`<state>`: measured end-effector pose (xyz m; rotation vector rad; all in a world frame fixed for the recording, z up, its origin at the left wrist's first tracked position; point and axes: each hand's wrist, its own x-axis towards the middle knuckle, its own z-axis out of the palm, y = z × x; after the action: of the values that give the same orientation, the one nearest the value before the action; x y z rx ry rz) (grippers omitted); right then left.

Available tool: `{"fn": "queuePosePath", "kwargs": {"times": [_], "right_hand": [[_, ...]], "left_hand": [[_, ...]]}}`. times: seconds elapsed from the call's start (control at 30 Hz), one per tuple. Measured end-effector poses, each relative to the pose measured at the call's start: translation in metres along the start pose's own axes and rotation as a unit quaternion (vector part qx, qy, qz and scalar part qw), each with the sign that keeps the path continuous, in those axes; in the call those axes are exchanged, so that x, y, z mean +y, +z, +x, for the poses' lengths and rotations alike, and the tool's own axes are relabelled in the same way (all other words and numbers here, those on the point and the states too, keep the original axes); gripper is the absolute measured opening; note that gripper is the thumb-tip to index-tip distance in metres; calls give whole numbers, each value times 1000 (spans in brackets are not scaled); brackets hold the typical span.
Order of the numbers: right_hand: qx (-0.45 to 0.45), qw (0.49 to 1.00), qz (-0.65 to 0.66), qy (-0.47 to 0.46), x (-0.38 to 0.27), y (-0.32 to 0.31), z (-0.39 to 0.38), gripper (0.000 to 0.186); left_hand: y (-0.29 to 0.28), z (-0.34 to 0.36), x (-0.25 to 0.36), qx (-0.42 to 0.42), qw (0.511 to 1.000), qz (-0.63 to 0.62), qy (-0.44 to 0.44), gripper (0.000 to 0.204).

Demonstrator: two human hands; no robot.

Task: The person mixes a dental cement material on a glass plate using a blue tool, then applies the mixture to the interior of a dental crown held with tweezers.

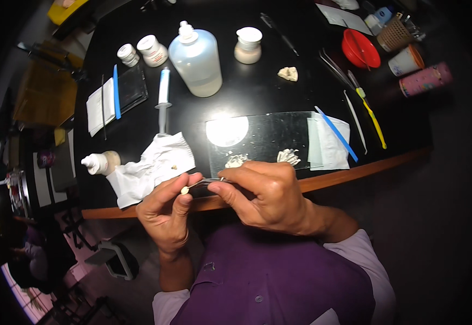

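My left hand [166, 210] pinches a small cream-white piece, which looks like a tooth [185, 190], between thumb and fingertips near the table's front edge. In my right hand [268, 192] is a slim metal hand instrument [206, 181]; its tip touches or lies close to the piece, and the fingers hide much of its length. Beyond my hands lies a dark, glossy glass slab [268, 127]. Two smears of white paste lie on it, the left paste smear [237, 161] and the right paste smear [288, 157]. A crumpled white tissue [162, 157] lies left of the slab.
A small dropper bottle [101, 162] is at left. Farther back stand a large plastic bottle [197, 62], a syringe [164, 97] and a lidded jar [248, 46]. To the right are a blue stick [336, 134], a yellow toothbrush [374, 119] and a red bowl [358, 49].
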<state>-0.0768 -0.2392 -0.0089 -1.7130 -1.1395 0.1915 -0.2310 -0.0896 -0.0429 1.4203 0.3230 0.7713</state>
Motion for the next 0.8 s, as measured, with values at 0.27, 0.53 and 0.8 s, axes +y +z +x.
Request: {"fn": "queuePosePath", "kwargs": {"times": [0.27,0.53,0.8], "right_hand": [[35,998,59,2,0,-6,-3,20],[42,999,1,25,4,-11,-6,32],[89,994,-17,-61,13,-5,-10,37]], "left_hand": [[6,9,1,-14,1000,23,5,34],[25,24,2,-43,999,-24,3,47],[31,22,5,-60,998,-35,8,50]]}}
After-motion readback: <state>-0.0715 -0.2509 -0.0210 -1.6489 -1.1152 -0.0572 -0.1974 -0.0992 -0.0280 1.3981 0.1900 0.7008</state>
